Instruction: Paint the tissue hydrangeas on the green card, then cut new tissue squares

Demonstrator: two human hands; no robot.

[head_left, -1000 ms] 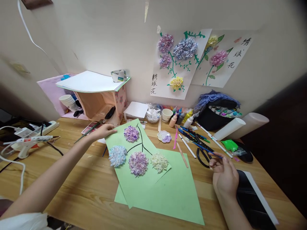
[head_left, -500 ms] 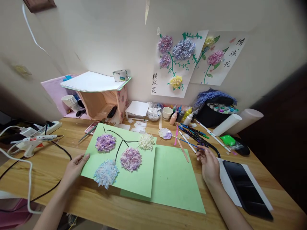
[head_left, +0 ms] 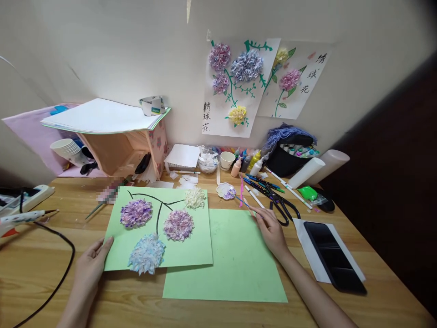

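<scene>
My left hand point(head_left: 94, 256) grips the lower left edge of a light green card point(head_left: 112, 246), thumb on top, tilting it up off the table. Black branches are drawn on the card, with two purple paper flower heads point(head_left: 136, 213), a pale blue one point(head_left: 147, 254) and a cream one point(head_left: 195, 198). Closed around a thin blue-handled paintbrush point(head_left: 243, 201) is my right hand point(head_left: 270, 229). The brush tip reaches the small scalloped palette point(head_left: 221, 191), which holds purple paint. Beneath the card and my right wrist lies a second green sheet point(head_left: 235, 273).
Black-handled scissors point(head_left: 280, 209) and several pens lie just beyond my right hand. Paint bottles point(head_left: 236, 167) and a paper cup point(head_left: 227, 160) line the wall. A phone point(head_left: 332, 255) lies right; a glue gun point(head_left: 20, 219) and its cord sit left. Finished flower pictures point(head_left: 247, 91) hang on the wall.
My right hand has moved left with the paintbrush, bringing its tip to the palette. The left hand still holds the card, now tilted differently. The view has shifted to the right.
</scene>
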